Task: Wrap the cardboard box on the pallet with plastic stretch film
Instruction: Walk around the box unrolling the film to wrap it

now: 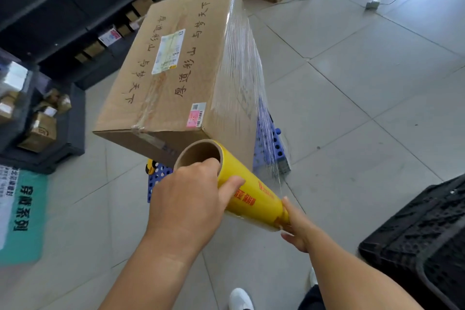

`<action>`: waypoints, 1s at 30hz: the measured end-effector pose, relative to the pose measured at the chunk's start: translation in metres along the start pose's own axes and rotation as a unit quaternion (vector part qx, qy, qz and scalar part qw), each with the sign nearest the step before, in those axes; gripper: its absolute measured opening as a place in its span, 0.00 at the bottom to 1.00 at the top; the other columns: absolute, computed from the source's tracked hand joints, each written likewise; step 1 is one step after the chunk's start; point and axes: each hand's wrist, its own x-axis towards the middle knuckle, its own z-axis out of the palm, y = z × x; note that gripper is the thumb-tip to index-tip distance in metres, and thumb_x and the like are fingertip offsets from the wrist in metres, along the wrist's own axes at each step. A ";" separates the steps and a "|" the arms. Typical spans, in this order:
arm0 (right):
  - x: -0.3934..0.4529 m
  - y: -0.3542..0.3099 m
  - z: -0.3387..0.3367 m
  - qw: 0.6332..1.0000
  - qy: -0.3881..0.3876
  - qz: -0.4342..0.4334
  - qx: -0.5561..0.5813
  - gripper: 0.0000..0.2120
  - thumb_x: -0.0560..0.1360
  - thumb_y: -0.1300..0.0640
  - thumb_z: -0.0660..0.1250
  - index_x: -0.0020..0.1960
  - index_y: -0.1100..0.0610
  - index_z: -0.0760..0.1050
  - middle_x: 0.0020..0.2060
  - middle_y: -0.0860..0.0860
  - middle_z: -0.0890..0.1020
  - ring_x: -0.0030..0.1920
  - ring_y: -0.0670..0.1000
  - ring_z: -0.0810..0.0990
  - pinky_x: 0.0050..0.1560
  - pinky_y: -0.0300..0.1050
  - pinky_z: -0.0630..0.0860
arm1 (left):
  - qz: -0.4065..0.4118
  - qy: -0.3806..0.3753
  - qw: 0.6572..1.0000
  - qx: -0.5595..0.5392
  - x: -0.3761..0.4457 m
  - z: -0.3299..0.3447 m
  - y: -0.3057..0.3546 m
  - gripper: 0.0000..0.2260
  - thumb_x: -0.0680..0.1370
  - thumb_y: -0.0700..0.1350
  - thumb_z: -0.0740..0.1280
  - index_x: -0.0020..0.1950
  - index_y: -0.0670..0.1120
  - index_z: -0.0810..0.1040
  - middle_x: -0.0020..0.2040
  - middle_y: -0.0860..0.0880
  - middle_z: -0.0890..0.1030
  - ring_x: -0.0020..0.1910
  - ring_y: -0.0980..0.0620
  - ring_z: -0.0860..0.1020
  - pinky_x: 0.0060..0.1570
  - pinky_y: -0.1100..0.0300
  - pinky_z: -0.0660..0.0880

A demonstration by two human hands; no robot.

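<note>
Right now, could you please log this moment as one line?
left hand grips roll | right hand holds roll end | film covers one box side | pallet under box

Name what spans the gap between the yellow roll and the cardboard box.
In the head view, a taut sheet of clear stretch film runs from the yellow roll to the cardboard box.

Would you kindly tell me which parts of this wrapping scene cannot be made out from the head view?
- Blue plastic pallet: mostly hidden under the cardboard box.
- Box's far sides: turned away, so any stretch film there is unseen.
- Roll lower end: covered by the right hand; its grip is unclear.
- Left hand fingertips: hidden inside the core.
- Shipping label: print too small.
</note>
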 end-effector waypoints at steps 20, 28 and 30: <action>0.002 0.075 0.112 0.983 0.022 -0.080 0.162 0.30 0.76 0.42 0.62 0.73 0.56 0.65 0.66 0.56 0.73 0.66 0.53 0.72 0.72 0.47 0.62 | 0.167 0.035 0.984 -0.045 -0.013 0.018 -0.136 0.10 0.77 0.52 0.63 0.56 0.50 0.73 0.50 0.50 0.80 0.46 0.49 0.75 0.43 0.54 0.75; 0.012 0.085 0.136 0.971 0.033 -0.074 0.225 0.34 0.75 0.40 0.63 0.75 0.56 0.62 0.70 0.56 0.71 0.70 0.54 0.69 0.71 0.47 0.62 | 0.191 0.034 0.980 -0.042 -0.009 0.017 -0.152 0.11 0.76 0.56 0.64 0.51 0.50 0.74 0.46 0.51 0.80 0.44 0.49 0.78 0.43 0.53 0.79; 0.011 0.085 0.144 0.968 0.046 -0.079 0.232 0.34 0.75 0.40 0.63 0.75 0.56 0.61 0.70 0.56 0.70 0.70 0.54 0.69 0.72 0.48 0.62 | 0.199 0.030 0.979 -0.042 -0.006 0.017 -0.160 0.11 0.76 0.56 0.64 0.52 0.50 0.74 0.47 0.51 0.80 0.45 0.48 0.78 0.45 0.51 0.79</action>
